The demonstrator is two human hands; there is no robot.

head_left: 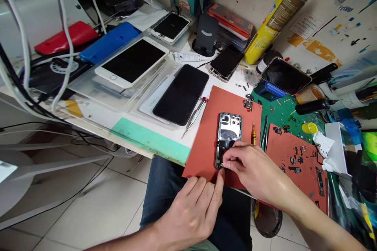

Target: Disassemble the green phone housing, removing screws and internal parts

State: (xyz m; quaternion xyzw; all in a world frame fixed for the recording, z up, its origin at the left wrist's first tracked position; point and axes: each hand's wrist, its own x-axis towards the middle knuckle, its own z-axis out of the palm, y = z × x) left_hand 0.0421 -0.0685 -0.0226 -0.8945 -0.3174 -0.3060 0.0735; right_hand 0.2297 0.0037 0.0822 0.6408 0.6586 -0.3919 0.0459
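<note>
An opened phone housing [229, 129], its silvery inside facing up, lies on a reddish-brown mat [200, 145] at the table's front edge. My right hand [250, 162] is over the housing's lower end, thumb and index finger pinched at the bottom edge; whatever is between the fingertips is too small to make out. My left hand [196, 208] rests at the mat's front edge, its index finger stretched out to the bottom of the housing and the other fingers bent. A gold screwdriver [253, 134] and dark tweezers [264, 133] lie to the right of the housing.
Left of the mat are a silver screwdriver [196, 115], a black phone [182, 94] and a white phone [132, 62]. A second mat [290, 145] on the right bears several small parts. A yellow spray can [277, 17] leans against the wall. White cables [63, 27] hang at left.
</note>
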